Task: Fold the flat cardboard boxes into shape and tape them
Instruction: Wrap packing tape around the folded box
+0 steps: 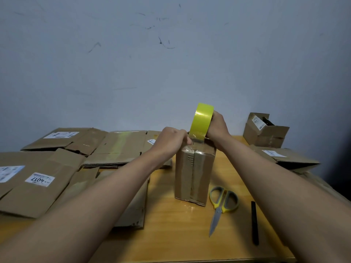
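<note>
Box [193, 171] upright, long axis vertical; left hand [171, 138] pinching tape end, right hand [218, 126] gripping roll [202, 118].

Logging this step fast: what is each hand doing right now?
Left hand: closed, pinching the tape strip against the box.
Right hand: closed, holding the tape roll.
</note>
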